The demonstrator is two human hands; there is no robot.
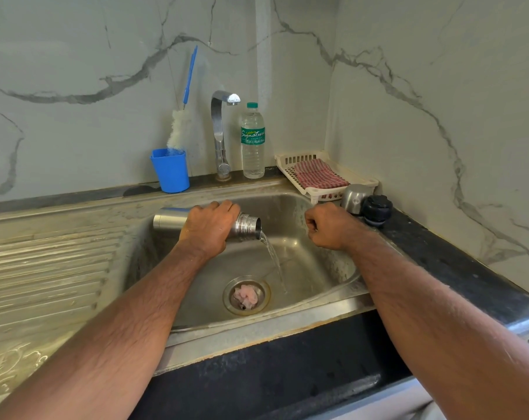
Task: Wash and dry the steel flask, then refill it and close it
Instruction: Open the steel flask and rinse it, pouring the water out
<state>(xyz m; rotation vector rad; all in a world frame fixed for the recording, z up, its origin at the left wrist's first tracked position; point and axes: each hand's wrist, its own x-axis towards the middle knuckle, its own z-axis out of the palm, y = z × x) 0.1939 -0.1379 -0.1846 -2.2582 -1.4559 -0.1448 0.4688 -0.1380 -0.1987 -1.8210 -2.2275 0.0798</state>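
My left hand (210, 225) grips the steel flask (169, 219) around its middle and holds it nearly level over the sink (302, 316), its open threaded mouth pointing right. A thin stream of water (274, 257) runs from the mouth into the basin, landing right of the drain (246, 295). My right hand (331, 227) is curled into a loose fist above the sink's right side and holds nothing. The flask's steel cup lid (352, 197) and its black stopper (377, 209) sit on the dark counter at the right.
A tap (222, 131) stands behind the sink, with a plastic water bottle (253, 140) beside it. A blue cup (170, 170) holds a bottle brush (181, 116). A white rack (342, 177) carries a red checked cloth (319, 174). The ribbed draining board (45, 274) lies left.
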